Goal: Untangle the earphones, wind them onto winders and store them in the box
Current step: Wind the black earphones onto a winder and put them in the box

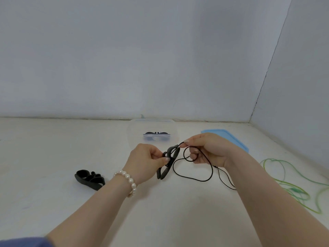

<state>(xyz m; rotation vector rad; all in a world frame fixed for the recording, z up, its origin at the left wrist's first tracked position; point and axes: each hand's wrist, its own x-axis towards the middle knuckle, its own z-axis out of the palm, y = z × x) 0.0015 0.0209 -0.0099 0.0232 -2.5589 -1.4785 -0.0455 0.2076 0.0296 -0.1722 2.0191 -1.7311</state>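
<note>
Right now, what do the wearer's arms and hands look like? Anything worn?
Both forearms are bare, and there are no gloves on either of the hands. The left hand has a white pearl bead bracelet around its wrist. The right hand and its wrist show no jewellery. The fingernails look pale and glossy. A bit of blue-grey sleeve shows at the bottom left corner.
</note>
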